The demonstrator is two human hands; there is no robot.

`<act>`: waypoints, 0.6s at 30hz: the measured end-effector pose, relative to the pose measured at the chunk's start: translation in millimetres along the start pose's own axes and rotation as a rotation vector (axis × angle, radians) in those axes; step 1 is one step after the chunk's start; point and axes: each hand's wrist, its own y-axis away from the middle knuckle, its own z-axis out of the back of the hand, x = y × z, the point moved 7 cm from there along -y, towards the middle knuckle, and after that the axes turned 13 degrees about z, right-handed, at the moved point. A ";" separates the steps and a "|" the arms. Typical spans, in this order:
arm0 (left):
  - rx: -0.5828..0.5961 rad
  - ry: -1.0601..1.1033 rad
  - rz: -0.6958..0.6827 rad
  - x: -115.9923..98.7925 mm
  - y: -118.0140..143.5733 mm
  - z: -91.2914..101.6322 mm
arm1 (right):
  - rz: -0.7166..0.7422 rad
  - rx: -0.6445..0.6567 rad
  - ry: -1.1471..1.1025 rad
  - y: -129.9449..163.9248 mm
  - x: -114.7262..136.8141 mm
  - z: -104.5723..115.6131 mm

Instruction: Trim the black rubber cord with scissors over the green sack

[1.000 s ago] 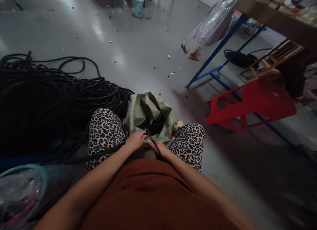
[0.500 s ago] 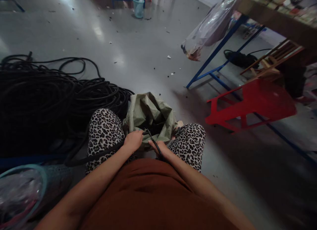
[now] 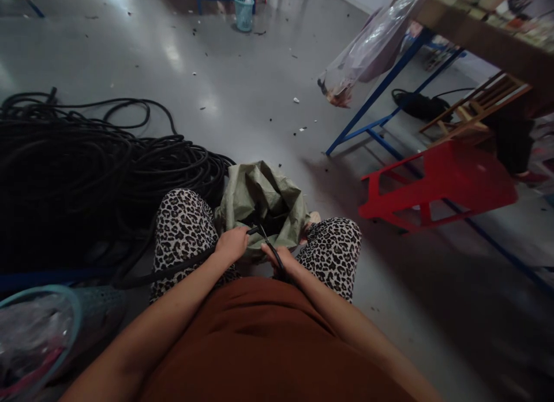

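Observation:
My left hand (image 3: 232,244) is closed around a thick black rubber hose (image 3: 184,267), whose short end pokes out past my fingers. In my right hand (image 3: 283,259) is a pair of scissors (image 3: 277,257) with dark handles, its metal blades pointing up and left at the hose's end. Whether the blades touch the hose I cannot tell. Both hands are over the near rim of an open olive-green woven sack (image 3: 242,188), which stands between my knees. Dark contents lie in the sack, too shadowed to make out.
A big heap of coiled black hose (image 3: 130,153) lies to the left. Near it stands a teal basket (image 3: 75,315) holding clear plastic. At right are a tipped red stool (image 3: 459,177), a blue-legged table (image 3: 485,38) and a hanging plastic bag (image 3: 367,49). A small blue basket (image 3: 243,15) stands farther off.
The scissor blades have shifted slightly and stand out more clearly by the hose's end. A small dark piece now shows over the sack's opening. My left hand has hardly moved.

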 end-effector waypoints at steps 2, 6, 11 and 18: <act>-0.007 0.010 0.005 0.8 -0.6 -0.3 | -0.021 0.005 -0.071 -1.3 -2.8 -2.0; -0.032 0.025 -0.006 1.0 -1.2 0.2 | -0.035 0.072 -0.173 -5.7 -9.1 -11.8; -0.045 0.028 -0.004 0.4 -0.5 2.0 | -0.007 0.133 -0.270 -12.4 -14.4 -24.2; -0.051 0.048 -0.022 -1.5 1.4 2.6 | -0.036 0.145 -0.266 -14.5 -14.9 -24.8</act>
